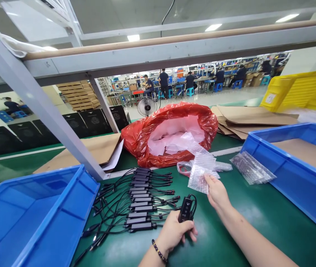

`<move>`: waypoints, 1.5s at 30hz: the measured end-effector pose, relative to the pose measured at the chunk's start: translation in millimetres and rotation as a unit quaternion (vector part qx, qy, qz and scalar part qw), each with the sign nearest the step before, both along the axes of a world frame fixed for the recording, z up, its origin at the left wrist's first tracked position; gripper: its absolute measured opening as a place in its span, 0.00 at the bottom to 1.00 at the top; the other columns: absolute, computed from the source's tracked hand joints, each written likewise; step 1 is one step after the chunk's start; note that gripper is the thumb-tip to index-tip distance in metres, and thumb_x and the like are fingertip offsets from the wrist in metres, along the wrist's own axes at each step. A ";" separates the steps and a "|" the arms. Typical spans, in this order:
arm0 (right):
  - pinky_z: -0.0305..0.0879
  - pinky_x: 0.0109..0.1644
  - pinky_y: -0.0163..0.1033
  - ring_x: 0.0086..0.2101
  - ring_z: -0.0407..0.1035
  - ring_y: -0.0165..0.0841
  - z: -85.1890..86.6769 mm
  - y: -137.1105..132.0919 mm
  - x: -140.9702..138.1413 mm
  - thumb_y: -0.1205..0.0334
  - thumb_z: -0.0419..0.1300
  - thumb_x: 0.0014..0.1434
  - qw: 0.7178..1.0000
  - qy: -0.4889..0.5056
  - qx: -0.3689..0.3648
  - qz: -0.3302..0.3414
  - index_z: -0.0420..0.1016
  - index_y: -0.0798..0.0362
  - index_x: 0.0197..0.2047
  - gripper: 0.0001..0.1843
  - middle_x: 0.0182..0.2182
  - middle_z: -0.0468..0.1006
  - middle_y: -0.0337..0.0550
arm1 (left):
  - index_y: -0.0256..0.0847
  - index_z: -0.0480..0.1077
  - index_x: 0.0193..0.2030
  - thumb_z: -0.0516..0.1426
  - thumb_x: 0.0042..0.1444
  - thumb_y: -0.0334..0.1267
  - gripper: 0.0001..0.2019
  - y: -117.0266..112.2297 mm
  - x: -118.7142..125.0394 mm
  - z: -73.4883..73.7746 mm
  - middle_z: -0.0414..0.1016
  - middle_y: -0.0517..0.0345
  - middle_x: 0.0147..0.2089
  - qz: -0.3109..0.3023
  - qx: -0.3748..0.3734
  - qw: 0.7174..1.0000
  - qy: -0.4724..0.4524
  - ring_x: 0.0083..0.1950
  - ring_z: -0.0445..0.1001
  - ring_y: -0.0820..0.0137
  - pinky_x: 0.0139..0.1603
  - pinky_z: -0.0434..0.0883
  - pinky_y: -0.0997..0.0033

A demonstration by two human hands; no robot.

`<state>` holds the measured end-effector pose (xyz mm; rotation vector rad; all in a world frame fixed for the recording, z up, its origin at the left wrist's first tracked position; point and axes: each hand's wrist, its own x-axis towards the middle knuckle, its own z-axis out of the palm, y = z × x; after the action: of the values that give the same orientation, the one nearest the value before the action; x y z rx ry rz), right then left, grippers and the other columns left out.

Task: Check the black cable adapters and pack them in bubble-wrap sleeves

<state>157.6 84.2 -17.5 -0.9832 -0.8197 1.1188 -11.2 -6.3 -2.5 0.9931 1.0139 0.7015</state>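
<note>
From here, the main risk, in my judgement, is with the soft bubble bag (201, 174), which the right hand (216, 191) holds only near its lower edge: with so small a grip, it could slip or fold. Its far end lies against other clear film toward the mouth of the red sack (171, 160), at 11 o'clock from this hand, so a pull could drag a second piece along; I cannot tell if they are joined. The looped cable (194, 207) beside the black controller (186, 211) could also spring loose, or catch the thin leads of the black modules (140, 204), which lie on the tabletop (216, 241) at 10 o'clock from the left hand (176, 230). About the fingers: those of the left hand are folded around the lower part of the controller, with the thumb across it, and the controller stands out from the grip at 1 o'clock. The fingers of the right hand are pinched together on the bag, with almost no gap; the bag points to 11 o'clock from them, above the tabletop.
</note>
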 end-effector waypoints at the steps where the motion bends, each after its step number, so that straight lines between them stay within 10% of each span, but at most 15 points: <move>1: 0.68 0.29 0.41 0.23 0.69 0.35 0.1 0.2 -0.8 0.44 0.62 0.45 1.000 0.008 -0.001 0.004 0.70 0.52 0.28 0.19 0.21 0.74 0.40 | 0.36 0.63 0.25 0.57 0.42 0.39 0.09 -0.9 1.0 -0.5 0.74 0.56 0.21 -0.017 -0.006 1.000 0.001 0.18 0.71 0.74 0.12 0.50 0.81; 7: 0.65 0.27 0.37 0.22 0.66 0.31 9.1 -14.1 -11.7 0.45 0.65 0.42 0.998 0.049 -0.026 0.018 0.68 0.54 0.27 0.20 0.20 0.71 0.38 | 0.36 0.63 0.21 0.57 0.41 0.38 0.09 -3.8 6.3 0.0 0.73 0.56 0.20 -0.062 -0.018 0.998 0.004 0.17 0.69 0.76 0.11 0.51 0.81; 13: 0.63 0.30 0.36 0.24 0.65 0.30 16.8 -33.8 -27.6 0.47 0.62 0.47 0.983 -0.035 -0.047 0.172 0.69 0.56 0.27 0.19 0.22 0.72 0.38 | 0.31 0.68 0.30 0.57 0.47 0.43 0.14 1.1 -1.8 3.2 0.77 0.47 0.25 0.121 0.067 0.990 -0.033 0.14 0.59 0.81 0.14 0.50 0.79; 17: 0.65 0.40 0.39 0.34 0.69 0.35 15.1 -30.6 -22.2 0.49 0.61 0.48 0.983 -0.137 0.029 0.115 0.69 0.54 0.38 0.19 0.30 0.75 0.42 | 0.30 0.69 0.38 0.58 0.47 0.45 0.18 3.7 -6.2 5.1 0.76 0.50 0.22 0.167 0.069 0.983 -0.032 0.19 0.67 0.74 0.13 0.50 0.79; 25: 0.68 0.37 0.40 0.30 0.70 0.32 -0.4 -35.2 -21.5 0.57 0.57 0.55 0.966 -0.227 0.084 0.086 0.40 0.53 0.64 0.39 0.33 0.75 0.43 | 0.32 0.68 0.32 0.58 0.47 0.44 0.15 1.3 -2.4 -0.8 0.76 0.49 0.21 0.134 0.060 0.988 -0.040 0.14 0.61 0.79 0.13 0.48 0.79; 29: 0.66 0.45 0.46 0.39 0.69 0.35 3.4 -32.5 -11.7 0.65 0.50 0.57 0.897 -0.380 0.219 -0.055 0.58 0.48 0.59 0.25 0.55 0.59 0.53 | 0.31 0.69 0.35 0.58 0.47 0.44 0.16 2.3 -2.9 -0.2 0.74 0.53 0.19 0.149 0.063 0.986 -0.050 0.16 0.64 0.77 0.12 0.49 0.80; 33: 0.62 0.49 0.50 0.44 0.64 0.40 12.3 -23.4 4.8 0.68 0.50 0.54 0.800 -0.538 0.252 -0.081 0.75 0.47 0.42 0.17 0.53 0.62 0.48 | 0.31 0.69 0.33 0.59 0.46 0.42 0.14 0.8 -2.4 3.3 0.74 0.52 0.23 0.123 0.065 0.987 -0.078 0.19 0.71 0.73 0.11 0.51 0.81; 35: 0.61 0.48 0.49 0.42 0.64 0.40 13.9 -18.2 11.6 0.65 0.49 0.55 0.814 -0.535 0.212 -0.080 0.76 0.48 0.40 0.16 0.44 0.71 0.48 | 0.30 0.70 0.34 0.58 0.46 0.42 0.14 -0.6 -1.8 4.8 0.75 0.48 0.29 0.093 0.063 0.990 -0.083 0.21 0.73 0.72 0.11 0.52 0.81; 40: 0.64 0.38 0.43 0.30 0.67 0.37 7.9 -5.2 14.7 0.49 0.60 0.48 0.974 -0.215 0.017 -0.065 0.76 0.54 0.29 0.16 0.26 0.74 0.44 | 0.31 0.67 0.27 0.59 0.44 0.41 0.12 -1.0 0.3 2.4 0.75 0.48 0.27 0.043 0.011 0.997 -0.056 0.19 0.72 0.73 0.10 0.51 0.82; 45: 0.63 0.33 0.38 0.26 0.66 0.32 9.9 -10.7 -4.8 0.49 0.69 0.35 0.995 0.062 -0.067 0.046 0.75 0.56 0.27 0.20 0.23 0.75 0.42 | 0.34 0.64 0.26 0.58 0.42 0.38 0.09 0.3 2.8 -2.4 0.74 0.55 0.21 0.005 -0.036 0.998 -0.048 0.16 0.70 0.75 0.08 0.50 0.83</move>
<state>152.8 73.5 -7.6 -0.9831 -0.7023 1.3150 -8.5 -6.0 -4.9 0.8840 0.9551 0.7083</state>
